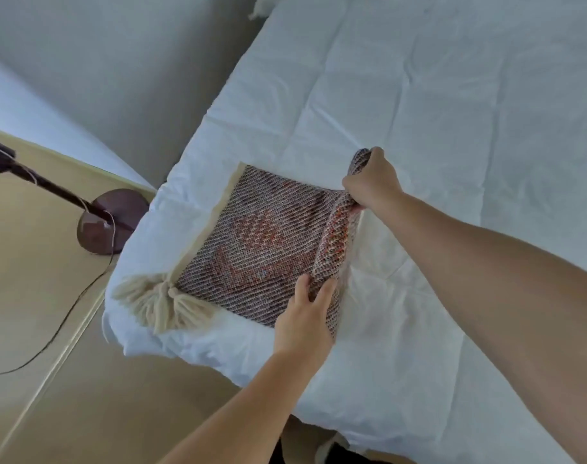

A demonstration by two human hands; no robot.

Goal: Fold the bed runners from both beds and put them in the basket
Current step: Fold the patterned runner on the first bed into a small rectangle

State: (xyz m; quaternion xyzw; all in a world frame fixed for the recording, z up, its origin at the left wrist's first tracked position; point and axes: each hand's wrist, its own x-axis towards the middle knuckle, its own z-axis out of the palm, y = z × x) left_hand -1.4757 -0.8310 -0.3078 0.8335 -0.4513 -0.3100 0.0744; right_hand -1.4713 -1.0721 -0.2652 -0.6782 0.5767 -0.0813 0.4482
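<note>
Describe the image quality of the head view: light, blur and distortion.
Head view: soft, even daylight with a cool cast and no glare on the white bedding; shadows are faint; wide-angle bending curves the bed edge and stretches the forearms; the runner weave is fairly sharp; the lamp base and picture edges look softer.

No legible txt, labels, brands or nos. anywhere in view.

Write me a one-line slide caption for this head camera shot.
Both hands fold a woven bed runner on a white bed: left hand pinches the near edge, right hand grips the far.
</note>
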